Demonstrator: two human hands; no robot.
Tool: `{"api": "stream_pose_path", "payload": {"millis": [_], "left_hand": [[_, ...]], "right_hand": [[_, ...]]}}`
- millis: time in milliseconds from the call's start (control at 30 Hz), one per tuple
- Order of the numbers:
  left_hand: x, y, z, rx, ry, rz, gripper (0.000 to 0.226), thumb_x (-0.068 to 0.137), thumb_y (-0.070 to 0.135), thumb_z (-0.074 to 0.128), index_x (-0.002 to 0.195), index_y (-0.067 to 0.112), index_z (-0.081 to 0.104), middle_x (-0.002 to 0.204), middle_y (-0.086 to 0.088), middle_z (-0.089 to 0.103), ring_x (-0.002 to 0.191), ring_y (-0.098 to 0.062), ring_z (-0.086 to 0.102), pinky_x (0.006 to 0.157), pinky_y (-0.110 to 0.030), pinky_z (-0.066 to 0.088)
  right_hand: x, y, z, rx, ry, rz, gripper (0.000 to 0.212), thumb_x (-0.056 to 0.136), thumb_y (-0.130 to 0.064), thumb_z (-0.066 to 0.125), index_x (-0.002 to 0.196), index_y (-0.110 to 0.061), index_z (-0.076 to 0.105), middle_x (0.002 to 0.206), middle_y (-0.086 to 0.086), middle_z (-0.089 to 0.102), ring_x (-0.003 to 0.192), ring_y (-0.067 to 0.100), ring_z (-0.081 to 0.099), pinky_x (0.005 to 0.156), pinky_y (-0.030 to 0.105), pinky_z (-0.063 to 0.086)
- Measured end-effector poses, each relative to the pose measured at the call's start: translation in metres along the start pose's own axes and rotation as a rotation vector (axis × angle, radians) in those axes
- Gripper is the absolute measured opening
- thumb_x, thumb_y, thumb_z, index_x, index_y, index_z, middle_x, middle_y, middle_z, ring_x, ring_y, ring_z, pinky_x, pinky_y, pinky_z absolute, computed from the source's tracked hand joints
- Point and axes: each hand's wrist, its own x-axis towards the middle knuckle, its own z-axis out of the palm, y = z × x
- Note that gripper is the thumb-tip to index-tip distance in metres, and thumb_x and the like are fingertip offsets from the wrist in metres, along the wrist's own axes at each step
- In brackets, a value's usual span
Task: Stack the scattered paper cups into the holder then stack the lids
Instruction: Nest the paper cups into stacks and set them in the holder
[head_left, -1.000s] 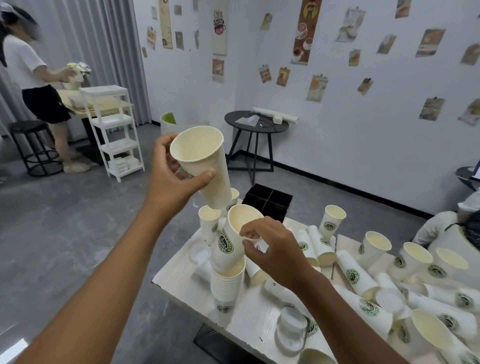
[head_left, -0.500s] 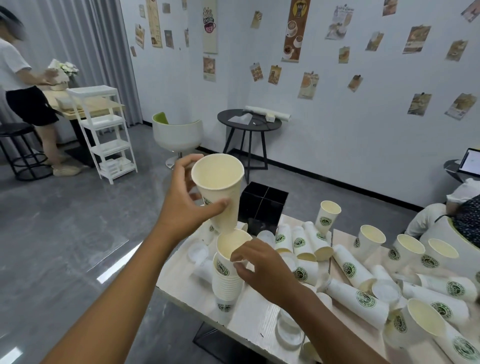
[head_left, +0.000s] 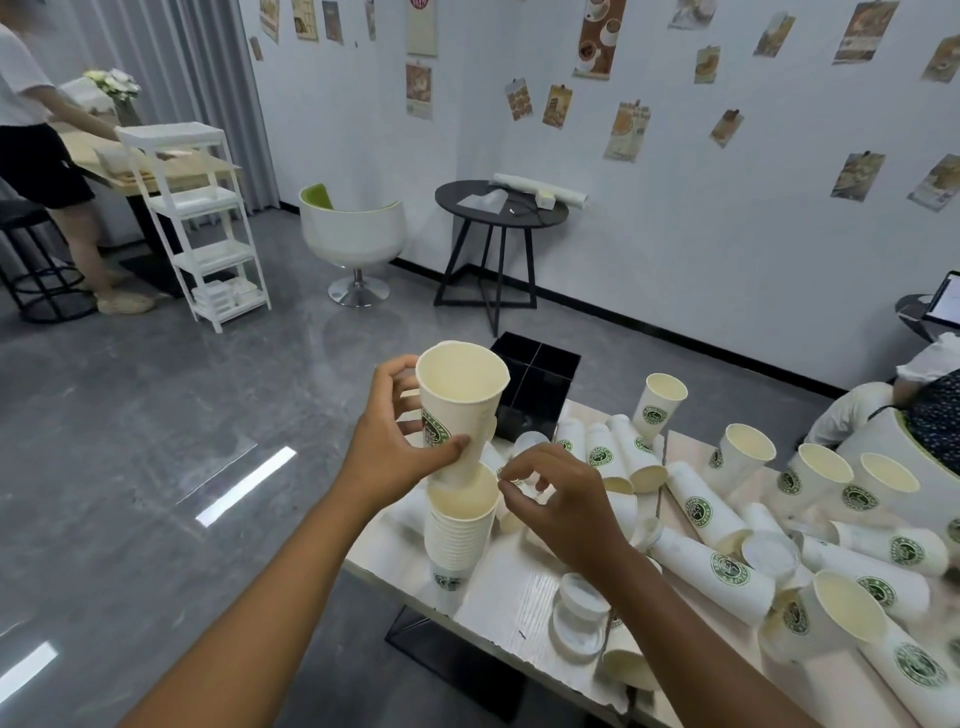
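My left hand grips a white paper cup with a green logo, upright, its base dipping into the mouth of a tall stack of cups near the table's left corner. My right hand hovers just right of the stack's rim with fingers curled and nothing in them. Several loose cups lie and stand across the table to the right. Clear plastic lids lie near the front edge. A black divided holder stands at the table's far corner.
The pale wooden table has its left edge just beside the stack. A seated person is at the far right. A round black side table, a white chair and a white shelf rack stand on the grey floor behind.
My left hand has lowered its cup from high above down into the stack's mouth. My right hand has let go of the previous cup, now seated in the stack, and drawn slightly right.
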Motion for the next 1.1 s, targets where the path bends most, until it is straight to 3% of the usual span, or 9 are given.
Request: {"api": "stream_pose_path", "payload": {"millis": [167, 400, 633, 800, 867, 967, 1100], "left_hand": [[0.002, 0.000, 0.004, -0.013, -0.053, 0.022, 0.097, 0.064, 0.028, 0.097, 0.136, 0.051, 0.037, 0.134, 0.020, 0.053, 0.119, 0.002, 0.055, 0.095, -0.028, 0.056], [-0.004, 0.002, 0.005, 0.018, -0.101, 0.035, 0.102, 0.062, 0.032, 0.095, 0.136, 0.060, 0.030, 0.140, 0.014, 0.051, 0.123, -0.001, 0.055, 0.092, -0.019, 0.055], [-0.019, -0.013, 0.009, 0.050, -0.142, 0.004, 0.105, 0.065, 0.023, 0.097, 0.141, 0.054, 0.031, 0.140, 0.015, 0.053, 0.124, -0.009, 0.057, 0.096, -0.028, 0.057], [-0.029, -0.022, 0.010, 0.067, -0.163, -0.011, 0.104, 0.058, 0.044, 0.094, 0.141, 0.051, 0.032, 0.135, 0.017, 0.056, 0.126, -0.007, 0.057, 0.104, -0.028, 0.051], [-0.031, -0.025, 0.009, 0.087, -0.160, -0.005, 0.104, 0.060, 0.041, 0.096, 0.140, 0.053, 0.032, 0.135, 0.022, 0.054, 0.127, -0.005, 0.056, 0.105, -0.028, 0.050], [-0.032, -0.027, 0.009, 0.128, -0.157, 0.013, 0.099, 0.063, 0.037, 0.098, 0.139, 0.051, 0.036, 0.134, 0.031, 0.051, 0.128, -0.004, 0.054, 0.106, -0.028, 0.049], [-0.033, -0.030, 0.014, 0.169, -0.174, 0.023, 0.085, 0.066, 0.038, 0.095, 0.136, 0.041, 0.047, 0.136, 0.025, 0.054, 0.128, -0.006, 0.055, 0.106, -0.032, 0.049]], "right_hand": [[0.006, 0.000, 0.003, 0.040, 0.047, -0.030, 0.011, 0.082, -0.013, 0.078, 0.090, -0.016, 0.072, 0.087, -0.010, 0.067, 0.080, 0.010, 0.062, 0.069, 0.016, 0.044], [0.014, 0.003, 0.001, 0.105, 0.114, -0.034, 0.024, 0.081, -0.018, 0.083, 0.100, -0.013, 0.069, 0.100, -0.004, 0.067, 0.086, 0.016, 0.064, 0.064, 0.033, 0.055], [0.008, 0.007, 0.007, 0.097, 0.095, 0.042, 0.041, 0.078, -0.023, 0.088, 0.112, -0.018, 0.065, 0.106, -0.005, 0.067, 0.089, 0.011, 0.065, 0.066, 0.028, 0.058], [-0.002, 0.010, 0.009, 0.156, -0.004, 0.157, 0.059, 0.076, -0.025, 0.090, 0.123, -0.022, 0.056, 0.112, -0.009, 0.064, 0.096, 0.013, 0.064, 0.070, 0.024, 0.056], [-0.006, 0.010, 0.008, 0.176, -0.023, 0.185, 0.065, 0.075, -0.028, 0.090, 0.129, -0.025, 0.053, 0.115, -0.009, 0.064, 0.097, 0.013, 0.064, 0.072, 0.020, 0.055], [-0.009, 0.010, 0.007, 0.191, -0.041, 0.198, 0.065, 0.075, -0.034, 0.087, 0.131, -0.025, 0.054, 0.118, -0.010, 0.063, 0.099, 0.012, 0.063, 0.072, 0.019, 0.054], [-0.012, 0.013, 0.010, 0.201, -0.060, 0.232, 0.061, 0.076, -0.036, 0.085, 0.130, -0.026, 0.057, 0.120, -0.012, 0.062, 0.101, 0.012, 0.063, 0.071, 0.022, 0.054]]}}
